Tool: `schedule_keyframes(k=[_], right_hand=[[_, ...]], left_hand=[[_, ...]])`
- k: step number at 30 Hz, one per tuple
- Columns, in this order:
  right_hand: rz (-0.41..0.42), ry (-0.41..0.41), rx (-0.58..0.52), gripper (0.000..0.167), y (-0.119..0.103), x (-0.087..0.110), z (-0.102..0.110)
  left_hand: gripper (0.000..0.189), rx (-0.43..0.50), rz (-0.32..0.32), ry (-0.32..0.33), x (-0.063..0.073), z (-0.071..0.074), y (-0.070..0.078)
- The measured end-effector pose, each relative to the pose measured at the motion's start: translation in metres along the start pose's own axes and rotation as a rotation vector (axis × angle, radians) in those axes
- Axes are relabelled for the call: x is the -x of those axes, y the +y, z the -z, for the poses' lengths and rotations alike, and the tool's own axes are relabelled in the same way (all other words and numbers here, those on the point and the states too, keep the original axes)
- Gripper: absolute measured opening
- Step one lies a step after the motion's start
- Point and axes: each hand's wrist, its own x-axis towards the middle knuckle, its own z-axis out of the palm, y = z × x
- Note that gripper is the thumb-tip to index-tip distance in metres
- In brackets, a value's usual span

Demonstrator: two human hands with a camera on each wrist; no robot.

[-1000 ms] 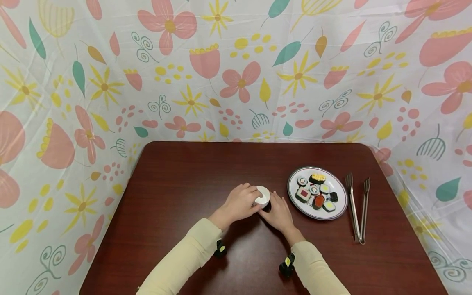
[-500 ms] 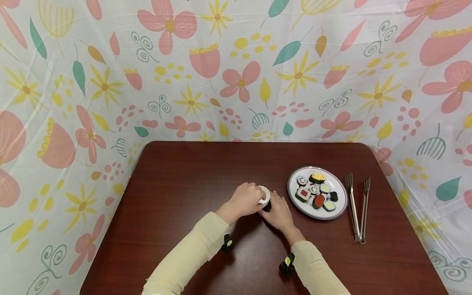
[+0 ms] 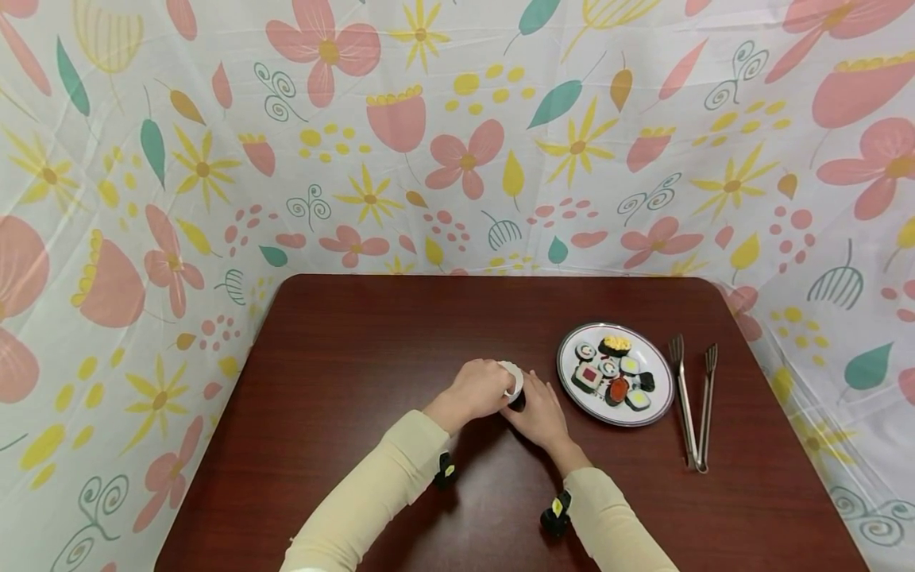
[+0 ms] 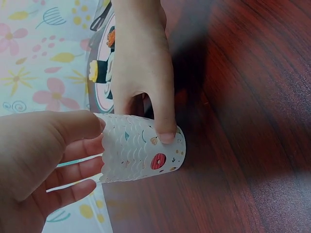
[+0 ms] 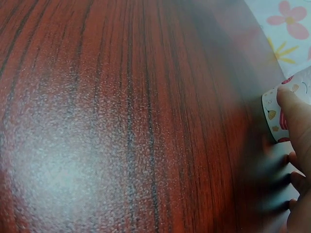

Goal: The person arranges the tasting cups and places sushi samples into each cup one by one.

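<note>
A nested stack of white paper baking cups (image 4: 130, 155) with scalloped rims and small printed pictures stands upright near the middle of the table. In the head view only part of its pale rim (image 3: 514, 376) shows between the two hands. My left hand (image 3: 477, 389) pinches the upper rim, the thumb against it and the other fingers partly hidden behind. Lower down, my right hand (image 3: 541, 413) grips the stack from the other side. Its thumb presses the printed wall near the base, as the left wrist view shows. The right wrist view catches the stack (image 5: 273, 112) only at its edge.
Right of the hands, a round white plate (image 3: 572, 401) bears several pieces of sushi (image 3: 618, 389). Metal tongs (image 3: 696, 429) lie beyond it, arms spread. The dark red wooden table (image 3: 372, 334) backs onto a floral cloth (image 3: 465, 199).
My left hand has shifted slightly right over the rim of the paper cups, its fingers more bent and covering more of it. The right hand has stayed in place.
</note>
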Motion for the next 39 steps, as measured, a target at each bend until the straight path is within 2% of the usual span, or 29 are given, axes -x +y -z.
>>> schedule_keyframes(k=[10, 17, 23, 28, 39], right_hand=[[-0.006, 0.004, -0.029, 0.072, 0.0, 0.001, -0.001], [-0.01, 0.006, -0.03, 0.074, 0.001, 0.0, -0.001], [-0.004, 0.01, -0.03, 0.073, 0.001, 0.001, -0.001], [-0.003, 0.013, -0.026, 0.072, 0.001, 0.001, -0.001], [-0.016, -0.017, -0.026, 0.073, 0.002, 0.001, -0.001]], left_hand=[[0.012, -0.027, -0.011, -0.006, -0.001, -0.002, 0.0], [0.012, -0.057, 0.012, -0.017, -0.001, -0.001, 0.002], [0.01, -0.075, -0.002, 0.005, -0.001, 0.0, 0.001], [0.011, -0.085, -0.01, 0.037, 0.0, 0.003, 0.0], [0.014, -0.102, -0.011, 0.028, 0.001, 0.011, -0.001]])
